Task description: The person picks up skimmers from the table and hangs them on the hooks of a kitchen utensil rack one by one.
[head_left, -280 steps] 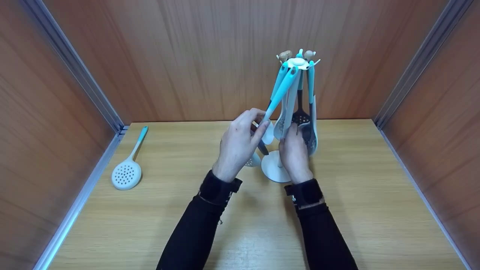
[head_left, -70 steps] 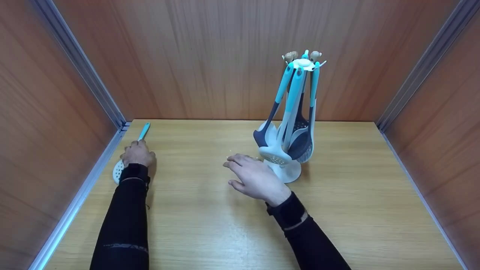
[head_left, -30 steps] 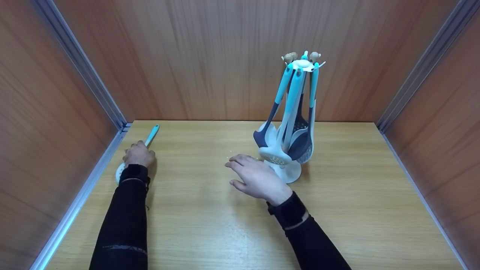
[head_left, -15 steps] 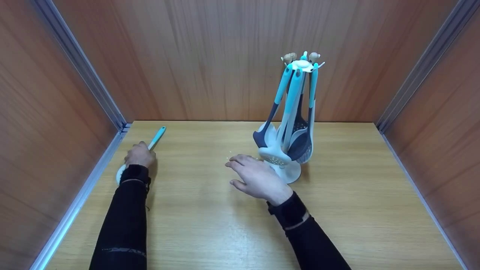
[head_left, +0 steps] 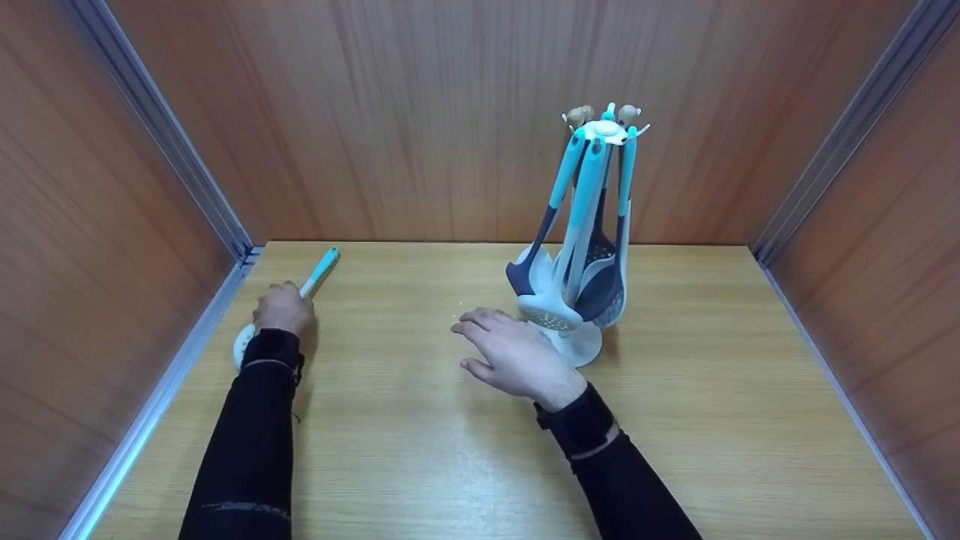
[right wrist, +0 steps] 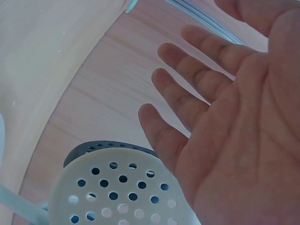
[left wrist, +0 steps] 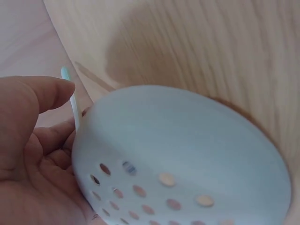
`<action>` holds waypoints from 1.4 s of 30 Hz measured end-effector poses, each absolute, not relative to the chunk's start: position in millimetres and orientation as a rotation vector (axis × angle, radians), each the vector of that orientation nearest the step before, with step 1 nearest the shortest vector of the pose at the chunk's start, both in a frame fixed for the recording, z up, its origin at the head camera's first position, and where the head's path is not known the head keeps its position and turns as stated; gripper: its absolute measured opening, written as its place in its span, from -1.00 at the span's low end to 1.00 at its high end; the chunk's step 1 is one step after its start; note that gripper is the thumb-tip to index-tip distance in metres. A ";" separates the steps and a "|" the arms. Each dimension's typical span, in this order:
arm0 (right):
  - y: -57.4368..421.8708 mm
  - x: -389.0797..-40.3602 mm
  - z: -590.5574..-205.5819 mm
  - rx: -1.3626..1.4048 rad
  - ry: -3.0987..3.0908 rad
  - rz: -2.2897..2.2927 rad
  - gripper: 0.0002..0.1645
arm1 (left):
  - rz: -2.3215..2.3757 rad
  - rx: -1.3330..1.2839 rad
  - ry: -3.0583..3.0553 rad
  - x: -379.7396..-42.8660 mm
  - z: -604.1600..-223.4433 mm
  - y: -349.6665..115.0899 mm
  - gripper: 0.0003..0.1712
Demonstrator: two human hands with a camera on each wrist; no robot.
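Observation:
At the left of the table, my left hand grips a white skimmer by its neck. The turquoise handle points up and right past the hand, while the wrist hides much of the perforated head. In the left wrist view that skimmer's head is large, with the thumb and fingers about its neck. My right hand hovers with spread fingers beside the utensil stand, holding nothing. The palm shows near another white skimmer that hangs on the stand.
Several turquoise-handled utensils hang on the stand, among them dark ladle-like ones. Its white hook top rises in front of the wooden back wall. Side walls with metal edges bound the table.
Both hands were at the stand earlier, handling utensils. The left hand has since gone left to the skimmer, and its handle has swung rightward. The right hand has stayed nearly still lately.

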State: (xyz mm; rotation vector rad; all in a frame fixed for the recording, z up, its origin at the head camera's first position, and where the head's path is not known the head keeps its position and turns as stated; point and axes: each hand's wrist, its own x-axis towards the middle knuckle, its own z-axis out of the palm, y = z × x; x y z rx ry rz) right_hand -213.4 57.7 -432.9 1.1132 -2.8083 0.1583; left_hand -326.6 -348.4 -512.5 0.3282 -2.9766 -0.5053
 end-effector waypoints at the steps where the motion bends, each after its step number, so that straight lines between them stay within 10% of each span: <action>1: 57.9 -213.7 -432.9 1.114 -2.812 0.158 -0.38 | -0.507 0.324 -2.973 -326.7 -512.0 -347.7 -0.61; 42: 59.7 -215.1 -429.3 1.101 -2.880 0.199 -0.36 | -0.721 0.170 -2.768 -332.6 -478.3 -299.0 -0.60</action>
